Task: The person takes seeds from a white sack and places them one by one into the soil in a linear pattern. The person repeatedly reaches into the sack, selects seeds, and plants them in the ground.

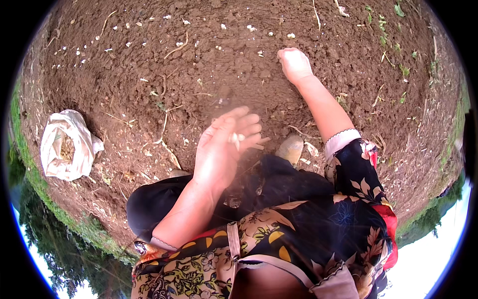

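My left hand (218, 153) is cupped in front of my knees, palm turned up and slightly blurred. A few small white garlic cloves (236, 139) rest in it against the curled fingers. Farther out and to the right, my right hand (295, 64) is lowered to the brown soil (239, 80), its fingers bunched together. Its fingertips are hidden, so whether it pinches anything does not show. Just beyond it a single pale clove (291, 36) lies on the ground. More cloves (223, 26) are spread in loose rows across the far soil and toward the left.
A white sack (71, 145) with its mouth rolled back stands at the left, with brownish contents. Dry stalks (164, 127) and husk scraps litter the soil. A rounded stone-like object (290, 148) sits near my dark-trousered knees. Green weeds (404, 70) grow at the right.
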Demonstrator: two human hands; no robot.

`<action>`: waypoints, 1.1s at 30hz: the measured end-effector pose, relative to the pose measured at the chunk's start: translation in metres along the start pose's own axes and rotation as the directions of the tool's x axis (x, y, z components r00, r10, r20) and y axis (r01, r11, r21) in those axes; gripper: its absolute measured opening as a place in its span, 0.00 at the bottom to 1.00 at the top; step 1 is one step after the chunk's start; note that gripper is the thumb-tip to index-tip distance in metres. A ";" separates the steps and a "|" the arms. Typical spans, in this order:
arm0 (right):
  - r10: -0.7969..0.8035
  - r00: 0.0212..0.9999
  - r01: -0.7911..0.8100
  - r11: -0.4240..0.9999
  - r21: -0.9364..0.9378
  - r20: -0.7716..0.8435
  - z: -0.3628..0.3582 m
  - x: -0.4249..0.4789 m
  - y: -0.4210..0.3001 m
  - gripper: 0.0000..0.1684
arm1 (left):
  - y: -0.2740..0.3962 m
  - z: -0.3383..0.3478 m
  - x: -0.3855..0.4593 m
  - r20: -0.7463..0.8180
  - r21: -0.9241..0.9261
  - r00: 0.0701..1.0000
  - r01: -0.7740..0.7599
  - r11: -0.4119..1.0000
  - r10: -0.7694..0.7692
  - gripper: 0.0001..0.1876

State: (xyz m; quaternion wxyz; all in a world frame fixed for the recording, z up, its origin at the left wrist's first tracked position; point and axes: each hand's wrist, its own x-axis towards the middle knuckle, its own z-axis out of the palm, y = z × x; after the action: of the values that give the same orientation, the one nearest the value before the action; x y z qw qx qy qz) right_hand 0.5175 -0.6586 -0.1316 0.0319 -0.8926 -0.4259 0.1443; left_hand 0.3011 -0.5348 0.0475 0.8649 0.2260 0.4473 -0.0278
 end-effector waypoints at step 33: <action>-0.396 0.817 0.565 0.694 0.446 -0.420 -0.128 -0.080 -0.110 0.07 | 0.001 0.001 0.004 0.047 -0.203 0.999 0.009 0.979 0.000 0.24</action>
State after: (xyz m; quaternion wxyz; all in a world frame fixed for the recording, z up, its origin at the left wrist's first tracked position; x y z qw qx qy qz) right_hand 0.4240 -0.6421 0.0293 0.3871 -0.7102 -0.5767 0.1143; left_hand 0.3050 -0.5337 0.0450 0.8936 0.1349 0.4279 0.0106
